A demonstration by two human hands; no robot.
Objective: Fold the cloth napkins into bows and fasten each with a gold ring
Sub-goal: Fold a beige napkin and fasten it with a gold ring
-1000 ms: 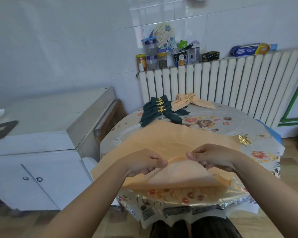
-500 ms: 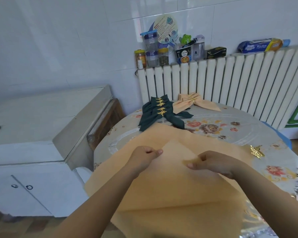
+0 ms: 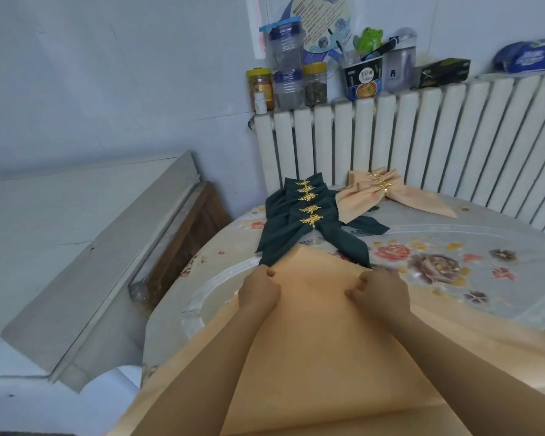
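Hands are both pinching the peach napkin: your left hand and right hand are gripping its far folded edge, which is running crosswise between them.

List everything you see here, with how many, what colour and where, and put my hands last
Peach napkin: one, unfolded, spread over the table's near side.
Green bows: a stack, dark green, five gold rings showing, far side of the table.
Peach bows: at least two, gold rings, right of the green stack.
Table: one, floral cover.
Radiator: one, white, behind the table.
Jars and containers: several, clear or yellow-lidded, on the radiator's left end.
Frog figure: one, green, on the radiator.
Cabinet: one, white, left of the table.
Left hand: pinches the napkin's far edge.
Right hand: pinches the same edge.
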